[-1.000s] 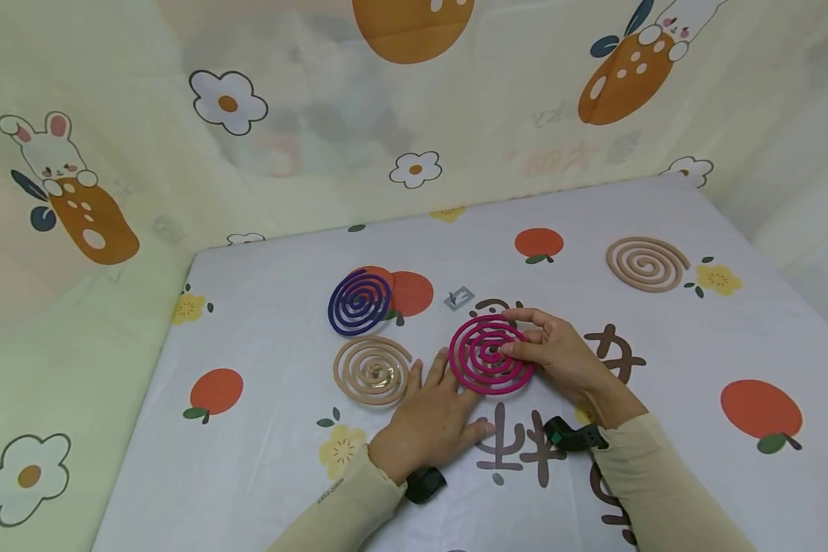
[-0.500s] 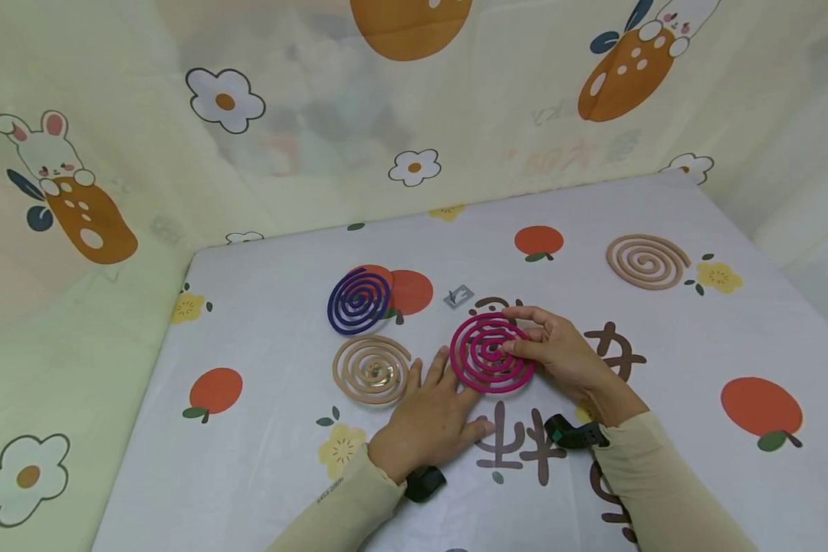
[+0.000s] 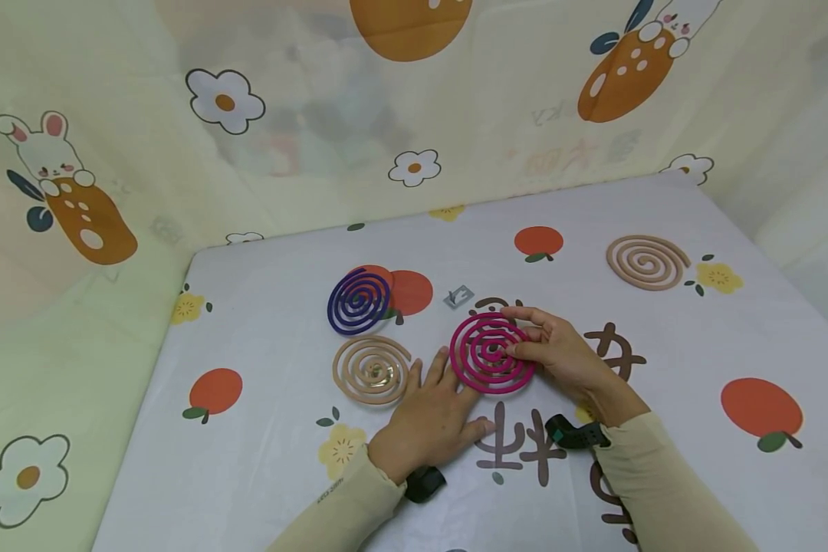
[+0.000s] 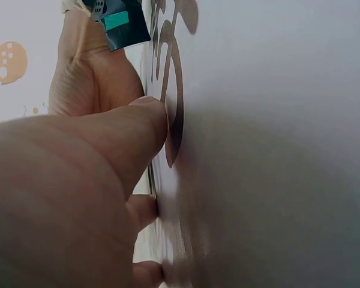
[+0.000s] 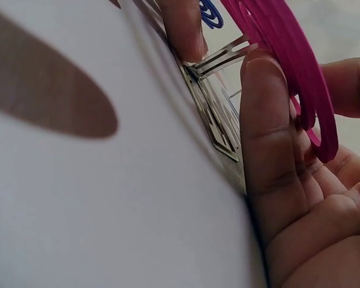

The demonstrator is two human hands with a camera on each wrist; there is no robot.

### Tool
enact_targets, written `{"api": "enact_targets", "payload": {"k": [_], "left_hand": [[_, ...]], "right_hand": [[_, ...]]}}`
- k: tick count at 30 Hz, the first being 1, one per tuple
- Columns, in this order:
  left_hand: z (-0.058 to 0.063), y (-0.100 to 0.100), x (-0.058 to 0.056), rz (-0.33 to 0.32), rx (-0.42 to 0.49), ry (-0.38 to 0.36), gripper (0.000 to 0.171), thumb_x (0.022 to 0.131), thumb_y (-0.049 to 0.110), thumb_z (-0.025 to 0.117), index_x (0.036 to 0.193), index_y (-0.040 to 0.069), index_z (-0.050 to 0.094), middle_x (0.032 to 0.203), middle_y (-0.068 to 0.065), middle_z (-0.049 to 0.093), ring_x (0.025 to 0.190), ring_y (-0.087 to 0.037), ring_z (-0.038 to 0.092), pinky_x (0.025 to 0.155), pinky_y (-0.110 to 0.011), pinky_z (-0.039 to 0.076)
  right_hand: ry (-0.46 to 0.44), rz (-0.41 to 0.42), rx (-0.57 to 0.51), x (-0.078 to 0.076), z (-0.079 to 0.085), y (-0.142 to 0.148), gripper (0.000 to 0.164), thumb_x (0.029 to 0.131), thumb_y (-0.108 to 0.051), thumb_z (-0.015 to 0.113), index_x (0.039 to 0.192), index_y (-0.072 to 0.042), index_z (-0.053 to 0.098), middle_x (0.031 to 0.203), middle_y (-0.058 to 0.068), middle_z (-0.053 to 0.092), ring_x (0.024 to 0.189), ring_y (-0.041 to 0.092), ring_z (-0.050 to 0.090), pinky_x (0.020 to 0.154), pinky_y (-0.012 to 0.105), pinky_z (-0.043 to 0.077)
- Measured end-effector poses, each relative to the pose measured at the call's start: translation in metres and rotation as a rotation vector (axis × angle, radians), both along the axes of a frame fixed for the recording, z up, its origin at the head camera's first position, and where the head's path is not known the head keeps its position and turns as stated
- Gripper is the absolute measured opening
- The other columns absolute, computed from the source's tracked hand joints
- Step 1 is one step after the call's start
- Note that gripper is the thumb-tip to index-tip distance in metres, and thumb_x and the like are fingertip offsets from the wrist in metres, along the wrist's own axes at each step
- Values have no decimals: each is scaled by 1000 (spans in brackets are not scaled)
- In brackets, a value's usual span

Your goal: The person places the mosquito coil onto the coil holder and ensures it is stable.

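Observation:
My right hand [image 3: 562, 360] holds a pink mosquito coil [image 3: 491, 354] by its right side, thumb toward the middle and index finger along the far rim. The coil is raised off the table. In the right wrist view, a metal coil stand [image 5: 219, 123] lies under the pink coil [image 5: 294, 60], its bent-up prong reaching the coil. Whether the prong is seated in the coil cannot be told. A fingertip [image 5: 185, 30] touches near the stand's base. My left hand [image 3: 428, 422] rests on the table, fingers spread, between the pink coil and a beige coil [image 3: 341, 372].
A shiny metal stand [image 3: 384, 375] shows at the beige coil's centre. Behind it lies a dark blue coil [image 3: 359, 301]. A loose metal stand [image 3: 458, 297] lies near the middle, and another beige coil [image 3: 647, 263] at the far right. Patterned cloth [image 3: 331, 176] backs the table.
The right thumb has shifted very slightly to the right on the pink coil. The left hand and the other coils keep their places.

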State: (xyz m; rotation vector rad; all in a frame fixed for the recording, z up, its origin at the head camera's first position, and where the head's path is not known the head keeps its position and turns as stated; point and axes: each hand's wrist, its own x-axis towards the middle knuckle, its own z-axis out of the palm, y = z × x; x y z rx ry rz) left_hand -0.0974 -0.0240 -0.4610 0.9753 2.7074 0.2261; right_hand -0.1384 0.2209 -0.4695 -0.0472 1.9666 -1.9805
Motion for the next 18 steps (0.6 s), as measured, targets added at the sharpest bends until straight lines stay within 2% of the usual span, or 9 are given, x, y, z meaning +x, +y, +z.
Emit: {"api": "enact_targets", "payload": {"k": [8, 18], "left_hand": [[0, 0, 0, -4, -16, 8, 75, 103, 64, 46, 168, 33, 22, 175, -7, 14, 161, -39, 9, 123, -68, 16], [-1, 0, 0, -8, -21, 19, 76, 104, 64, 45, 168, 33, 20, 175, -7, 12, 161, -39, 9, 122, -69, 17]], "right_hand": [[4, -15, -9, 1, 0, 0, 57, 101, 0, 63, 154, -2, 44, 118, 16, 71, 103, 14, 72, 91, 28, 59], [-14, -33, -25, 1, 1, -1, 54, 101, -4, 66, 151, 4, 47, 113, 7, 74, 103, 12, 71, 92, 25, 58]]}}
